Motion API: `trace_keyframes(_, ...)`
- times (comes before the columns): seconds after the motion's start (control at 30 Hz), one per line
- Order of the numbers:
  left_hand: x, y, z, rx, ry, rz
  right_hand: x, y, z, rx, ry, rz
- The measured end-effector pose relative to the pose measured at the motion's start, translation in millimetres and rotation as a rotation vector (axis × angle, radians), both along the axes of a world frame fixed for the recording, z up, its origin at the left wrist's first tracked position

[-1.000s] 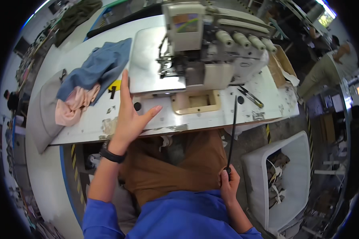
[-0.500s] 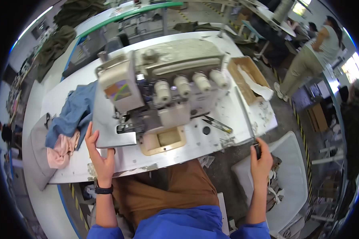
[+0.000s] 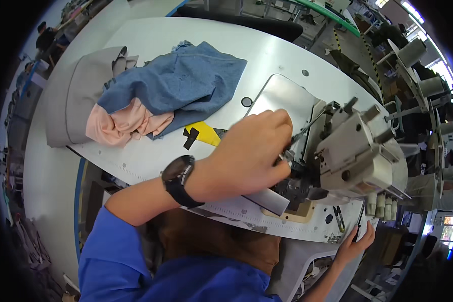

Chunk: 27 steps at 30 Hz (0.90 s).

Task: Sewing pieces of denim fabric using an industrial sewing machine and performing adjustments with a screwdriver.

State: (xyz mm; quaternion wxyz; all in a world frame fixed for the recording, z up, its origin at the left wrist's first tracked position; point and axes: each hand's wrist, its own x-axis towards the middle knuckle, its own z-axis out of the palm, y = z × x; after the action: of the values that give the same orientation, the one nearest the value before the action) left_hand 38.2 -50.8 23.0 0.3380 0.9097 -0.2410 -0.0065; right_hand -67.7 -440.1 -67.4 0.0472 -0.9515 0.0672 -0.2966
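Observation:
An overlock sewing machine with several thread cones stands on the white table. My left hand, a black watch on its wrist, reaches over the machine's stitching end. Its fingers are curled in and closed beside the dark metal parts; what they grip is hidden. A smooth silver plate extends behind the hand, and another metal edge shows below it. At the table's front right, my right hand is closed around the black handle of a screwdriver, its thin shaft pointing away from me.
Blue denim cloth, pink cloth and grey fabric lie at the left of the table. A yellow piece sits near my left wrist. Thread snips lie by the machine's front. A pale bin stands below the right edge.
My left hand has left the silver plate's front left edge and moved right, into the stitching area, with its fingers now curled. The view has turned left. My right hand still holds the screwdriver.

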Motion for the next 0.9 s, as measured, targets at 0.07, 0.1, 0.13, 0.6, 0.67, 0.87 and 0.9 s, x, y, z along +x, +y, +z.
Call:
trace_keyframes(0.07, 11, 24, -10, -0.036, -0.103, 0.094, 0, 17, 4, -0.019, -0.041, 0.022)
trace_keyframes(0.1, 16, 33, -15, -0.050, -0.154, 0.143, 1, 25, 3, 0.009, -0.016, 0.054)
trace_keyframes(0.13, 21, 41, -19, -0.062, -0.144, 0.145, 3, 32, 1, 0.040, 0.012, 0.088)
trace_keyframes(0.6, -32, 100, -77, 0.109, -0.320, 0.444, 10, 30, -14, 0.051, -0.053, 0.015)
trace_keyframes(0.67, -32, 128, -80, 0.372, -0.296, 0.523, 26, 1, -16, 0.181, -0.181, 0.019)
trace_keyframes(0.87, -18, 165, -119, 0.304, -0.356, 0.522, 67, -80, 50, 0.064, -0.231, -0.006)
trace_keyframes(0.9, -15, 171, -125, 0.312, -0.383, 0.490, 71, -97, 54, 0.080, -0.250, -0.040)
